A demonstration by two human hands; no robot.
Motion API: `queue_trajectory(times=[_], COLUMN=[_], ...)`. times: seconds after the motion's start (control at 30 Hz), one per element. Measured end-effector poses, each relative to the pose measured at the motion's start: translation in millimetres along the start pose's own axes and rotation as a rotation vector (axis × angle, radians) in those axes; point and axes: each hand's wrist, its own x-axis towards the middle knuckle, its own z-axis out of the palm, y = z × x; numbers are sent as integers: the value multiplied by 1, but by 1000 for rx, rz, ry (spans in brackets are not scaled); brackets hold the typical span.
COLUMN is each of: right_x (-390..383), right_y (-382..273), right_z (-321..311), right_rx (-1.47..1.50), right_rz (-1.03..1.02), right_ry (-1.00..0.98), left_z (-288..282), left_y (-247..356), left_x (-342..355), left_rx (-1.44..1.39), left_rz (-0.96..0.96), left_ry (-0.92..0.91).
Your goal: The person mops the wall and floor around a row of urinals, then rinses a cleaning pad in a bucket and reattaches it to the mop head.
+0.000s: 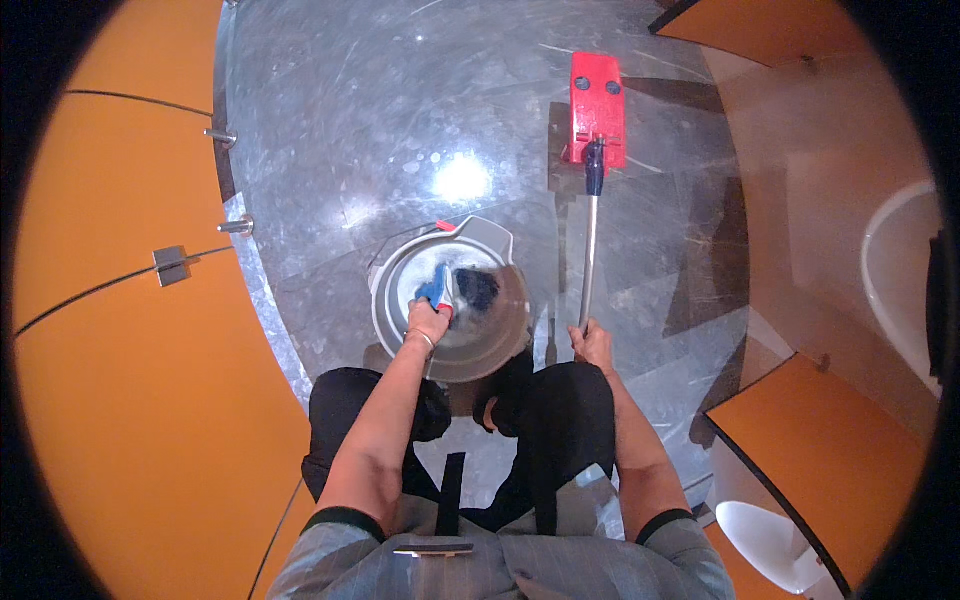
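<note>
My left hand [428, 320] is inside a round grey bucket [396, 342], gripping a blue, white and red object [439, 278], possibly a cloth or pad. A dark patch [478, 290] lies beside it in the bucket; I cannot make out what it is. My right hand [592, 345] is closed on the lower end of a steel pole [590, 260], beside my right knee. The pole joins a flat red mop head [595, 95] lying on the floor beyond the bucket.
Orange panels [110, 400] with metal fittings line the left side. The grey marble floor [350, 120] surrounds the bucket. At right are more orange partitions [810, 420], white wall-mounted urinals [760, 540] and a pale wall.
</note>
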Motion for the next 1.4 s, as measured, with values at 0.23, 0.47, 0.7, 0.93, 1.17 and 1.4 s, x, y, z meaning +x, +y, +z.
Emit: queue_trajectory(times=[0.23, 0.47, 0.7, 0.93, 1.17, 1.4], right_x=[48, 65, 53, 75, -12, 24], right_y=[20, 40, 89, -26, -243, -184], right_z=[83, 110, 101, -33, 24, 206], right_rx=[5, -164, 317, 218, -455, -643], right_rz=[-85, -32, -118, -322, -786, -330], right_ry=[-144, -319, -222, 134, -442, -430], left_z=[46, 71, 78, 58, 61, 41], left_y=[-9, -36, -33, -8, -60, -82], left_x=[70, 77, 84, 17, 36, 47], left_rx=[-287, -86, 167, 563, 478, 107], left_rz=[-142, 7, 31, 516, 244, 68], left_ry=[-156, -4, 86, 161, -144, 164])
